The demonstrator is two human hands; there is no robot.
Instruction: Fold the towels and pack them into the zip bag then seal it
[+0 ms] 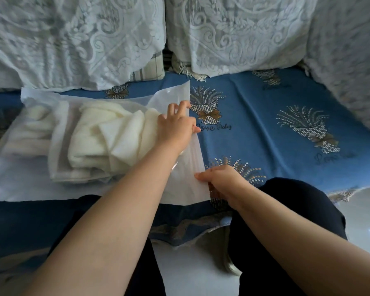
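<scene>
Frosted plastic, the zip bag (pixel 26 167) lies flat on a blue patterned sofa cover (pixel 265 116), its open mouth facing right. Cream towels (pixel 98 137) sit folded inside it, seen through the film. The left hand (pixel 175 129) rests at the bag's far mouth edge, its fingers (pixel 181 106) curled and pinching the plastic there. The right hand (pixel 220 180) grips the near corner of the mouth, thumb on top. White lace cushions (pixel 233 33) stand behind.
</scene>
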